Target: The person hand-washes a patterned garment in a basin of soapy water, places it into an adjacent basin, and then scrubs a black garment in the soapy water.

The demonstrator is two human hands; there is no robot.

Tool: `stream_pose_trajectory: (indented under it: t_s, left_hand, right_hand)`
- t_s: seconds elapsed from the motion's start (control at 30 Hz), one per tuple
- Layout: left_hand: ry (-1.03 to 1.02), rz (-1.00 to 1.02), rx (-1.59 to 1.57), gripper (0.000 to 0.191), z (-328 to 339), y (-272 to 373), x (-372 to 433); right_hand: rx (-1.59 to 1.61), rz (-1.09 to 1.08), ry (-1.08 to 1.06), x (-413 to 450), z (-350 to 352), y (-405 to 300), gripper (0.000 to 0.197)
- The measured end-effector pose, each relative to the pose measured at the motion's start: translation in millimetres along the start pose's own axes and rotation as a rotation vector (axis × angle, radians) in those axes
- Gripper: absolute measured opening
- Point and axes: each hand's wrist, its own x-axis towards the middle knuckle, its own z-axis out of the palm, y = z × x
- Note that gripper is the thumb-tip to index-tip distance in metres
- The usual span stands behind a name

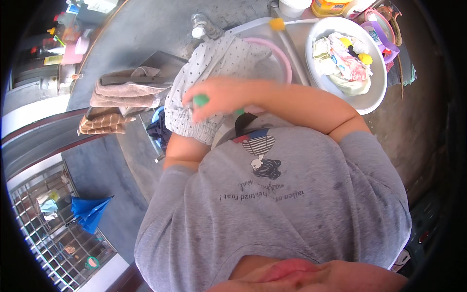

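My right hand (220, 96) is blurred and grips a green object (200, 99), of which only parts show between and below the fingers. It is over a pale grey cloth garment (204, 69) with small dark hearts and a gathered elastic edge. My left forearm (186, 148) goes into that elastic opening, and the cloth hides my left hand. The garment's far end lies over a pink basin (286, 64), which stands in a metal sink (251, 25). Above the cloth, a tap (200, 31) projects from the wall side.
To the right, a white basin (381, 84) holds wet-looking clothes (350, 65). Behind it stand a yellow tub (330, 7), a white tub (293, 7) and a purple container (388, 51). Brown towels (124, 95) hang at left. A folded blue umbrella (91, 211) hangs by a barred window (47, 226).
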Motion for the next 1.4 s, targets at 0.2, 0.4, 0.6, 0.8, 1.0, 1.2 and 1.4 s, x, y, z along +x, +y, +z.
stream_pose_trajectory:
  t_s: [0.2, 0.4, 0.6, 0.8, 1.0, 1.2, 1.4]
  left_hand:
    - [0.011, 0.015, 0.054, 0.044, -1, -3, -2]
    - [0.032, 0.031, 0.105, 0.044, 2, 0, -11]
    - [0.040, 0.044, 0.168, 0.043, 2, -3, -12]
    - [0.052, 0.050, 0.227, 0.043, 3, -6, -10]
    - [0.056, 0.062, 0.278, 0.043, 8, -5, -7]
    - [0.081, 0.087, 0.329, 0.043, 8, 4, -10]
    - [0.096, 0.082, 0.359, 0.042, 11, 6, -16]
  right_hand:
    - [-0.505, -0.588, 0.695, 41, 9, 45, 0.046]
    - [-0.946, -0.273, 1.079, 55, -16, 79, 0.048]
    - [-0.653, -0.130, 1.068, 46, -27, 86, 0.049]
    - [-0.856, -0.205, 0.924, 34, 0, 89, 0.056]
    - [0.085, 0.132, 1.093, 45, -62, 95, 0.059]
    - [-0.782, -0.469, 1.065, 33, -15, 63, 0.058]
    - [-0.569, -0.115, 1.211, 47, -14, 71, 0.055]
